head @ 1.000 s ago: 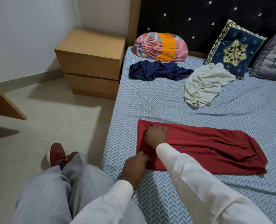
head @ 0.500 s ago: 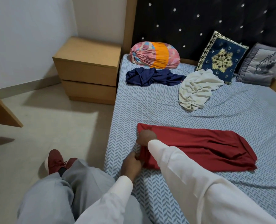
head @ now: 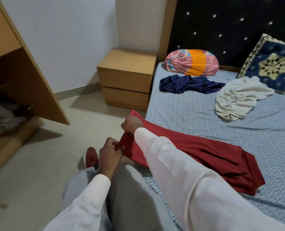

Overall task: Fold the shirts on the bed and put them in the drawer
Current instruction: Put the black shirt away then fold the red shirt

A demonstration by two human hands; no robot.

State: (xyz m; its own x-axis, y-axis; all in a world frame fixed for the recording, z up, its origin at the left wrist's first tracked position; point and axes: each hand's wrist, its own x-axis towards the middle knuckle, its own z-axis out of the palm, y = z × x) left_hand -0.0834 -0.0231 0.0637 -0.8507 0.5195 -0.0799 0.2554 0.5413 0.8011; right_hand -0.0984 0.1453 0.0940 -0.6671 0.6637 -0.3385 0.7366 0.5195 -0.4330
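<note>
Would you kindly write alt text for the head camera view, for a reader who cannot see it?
A person's left hand and right hand grip the near end of a folded red shirt, raised off the edge of the bed. A crumpled navy shirt and a white shirt lie farther up; a closed nightstand stands alongside.

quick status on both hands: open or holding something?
left hand: closed, pinching the near corner of the red shirt.
right hand: closed, gripping the far corner of the same end of the red shirt.
</note>
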